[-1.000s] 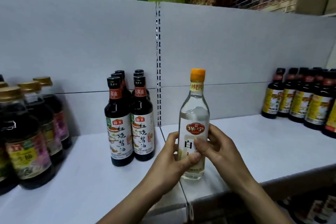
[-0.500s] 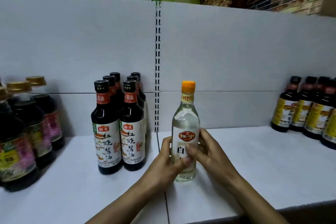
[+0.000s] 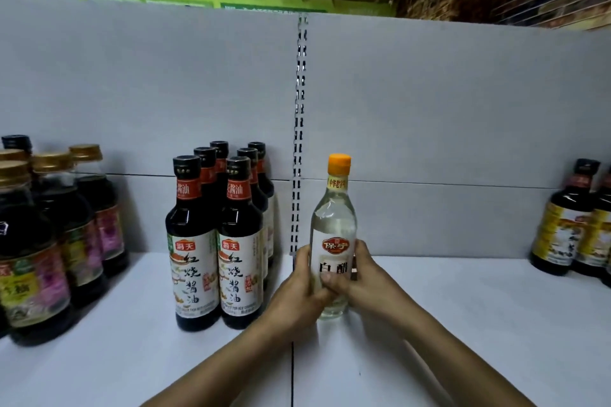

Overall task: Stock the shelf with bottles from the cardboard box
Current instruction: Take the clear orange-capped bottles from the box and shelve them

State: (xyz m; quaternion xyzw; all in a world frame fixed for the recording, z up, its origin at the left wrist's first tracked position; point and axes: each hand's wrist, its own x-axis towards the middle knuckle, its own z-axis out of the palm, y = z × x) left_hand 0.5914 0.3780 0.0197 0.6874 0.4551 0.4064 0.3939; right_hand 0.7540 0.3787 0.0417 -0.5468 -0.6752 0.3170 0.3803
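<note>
A clear vinegar bottle [image 3: 334, 221] with an orange cap and a white label stands upright on the white shelf [image 3: 479, 324], just right of the seam between two shelf boards. My left hand [image 3: 299, 291] wraps its lower left side. From the right, my right hand [image 3: 367, 277] grips the same part, thumb across the label. The bottle's base touches the shelf surface. The cardboard box is out of view.
Several dark soy sauce bottles [image 3: 215, 241] stand in two rows right beside the clear bottle on the left. Larger gold-capped dark bottles [image 3: 49, 241] fill the far left. Yellow-labelled dark bottles [image 3: 575, 225] stand at the far right. A grey back panel [image 3: 446, 109] rises behind.
Both hands have carried the clear bottle away from the shelf's front edge and deeper onto the shelf, closer to the soy sauce bottles. The grip is unchanged.
</note>
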